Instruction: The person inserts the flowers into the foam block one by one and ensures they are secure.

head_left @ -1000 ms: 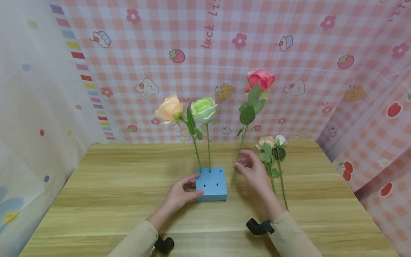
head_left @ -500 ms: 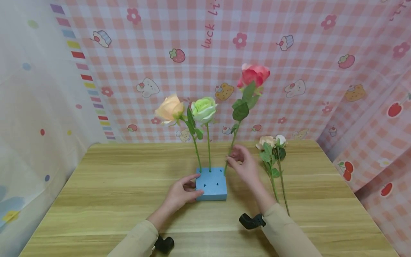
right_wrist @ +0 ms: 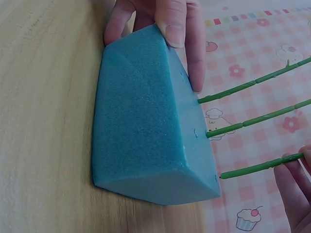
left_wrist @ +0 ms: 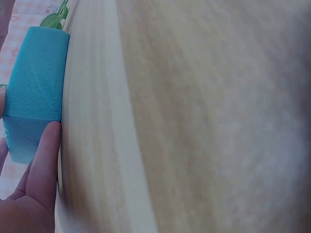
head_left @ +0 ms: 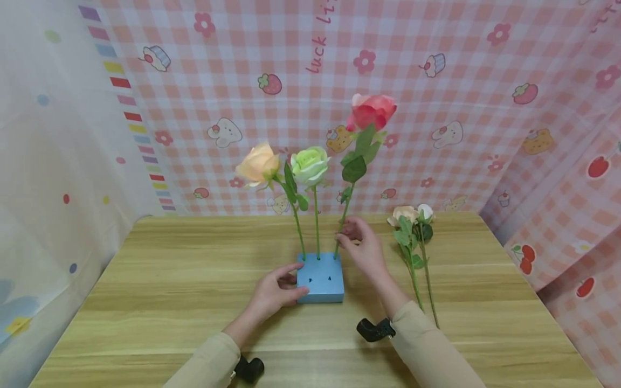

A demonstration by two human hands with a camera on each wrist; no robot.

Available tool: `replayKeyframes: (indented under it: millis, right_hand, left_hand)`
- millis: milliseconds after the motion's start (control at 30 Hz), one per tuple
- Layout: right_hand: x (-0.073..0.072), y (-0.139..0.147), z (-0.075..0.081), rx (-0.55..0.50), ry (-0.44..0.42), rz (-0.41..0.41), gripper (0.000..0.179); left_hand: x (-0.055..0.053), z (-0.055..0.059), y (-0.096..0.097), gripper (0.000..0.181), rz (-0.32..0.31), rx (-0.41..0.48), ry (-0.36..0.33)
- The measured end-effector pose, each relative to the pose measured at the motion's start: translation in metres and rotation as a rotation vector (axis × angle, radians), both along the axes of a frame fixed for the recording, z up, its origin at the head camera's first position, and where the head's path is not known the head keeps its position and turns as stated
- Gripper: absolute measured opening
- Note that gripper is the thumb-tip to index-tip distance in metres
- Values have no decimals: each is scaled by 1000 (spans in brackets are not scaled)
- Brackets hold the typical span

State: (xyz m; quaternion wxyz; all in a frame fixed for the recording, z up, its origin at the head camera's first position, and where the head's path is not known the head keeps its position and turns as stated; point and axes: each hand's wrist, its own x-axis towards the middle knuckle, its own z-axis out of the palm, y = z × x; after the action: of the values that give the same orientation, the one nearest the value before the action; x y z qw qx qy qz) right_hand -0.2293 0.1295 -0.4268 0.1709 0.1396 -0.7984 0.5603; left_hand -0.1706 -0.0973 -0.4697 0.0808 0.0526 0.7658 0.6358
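Note:
A blue foam block (head_left: 320, 291) sits on the table, with small holes in its top. My left hand (head_left: 273, 288) grips its left side, thumb at the front corner and a finger on the top edge. My right hand (head_left: 365, 250) pinches the green stem of a pinkish-red artificial rose (head_left: 371, 113). In the right wrist view this stem's lower tip (right_wrist: 223, 174) is right at a hole near the block's edge. A peach rose (head_left: 259, 164) and a light green rose (head_left: 310, 166) stand in the block's back row, stems leaning slightly.
To the right, a pale peach rose (head_left: 405, 214) and a white rose (head_left: 425, 212) lie on the wooden table (head_left: 194, 258). Behind the table hangs a pink checked cloth (head_left: 310, 59). Black wrist cameras are strapped at both sleeves.
My right hand has moved left with the pinkish-red rose, bringing its stem from beside the block to the back right hole. The left hand has stayed on the block.

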Motion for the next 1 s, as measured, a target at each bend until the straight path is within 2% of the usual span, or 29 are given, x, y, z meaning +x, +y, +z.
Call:
replayKeyframes:
  millis: [100, 167, 500, 1000]
  right_hand:
    - [-1, 0, 0, 12, -11, -11, 29]
    - [-1, 0, -1, 28, -4, -17, 30]
    - [-3, 1, -7, 48, 23, 8, 28]
    - [0, -1, -13, 90, 38, 2, 28]
  left_hand:
    - [0, -1, -1, 57, -10, 2, 7]
    - [-5, -10, -2, 58, -12, 4, 6]
    - [-5, -10, -4, 58, -24, -4, 5]
    - [-7, -14, -3, 58, -5, -14, 15]
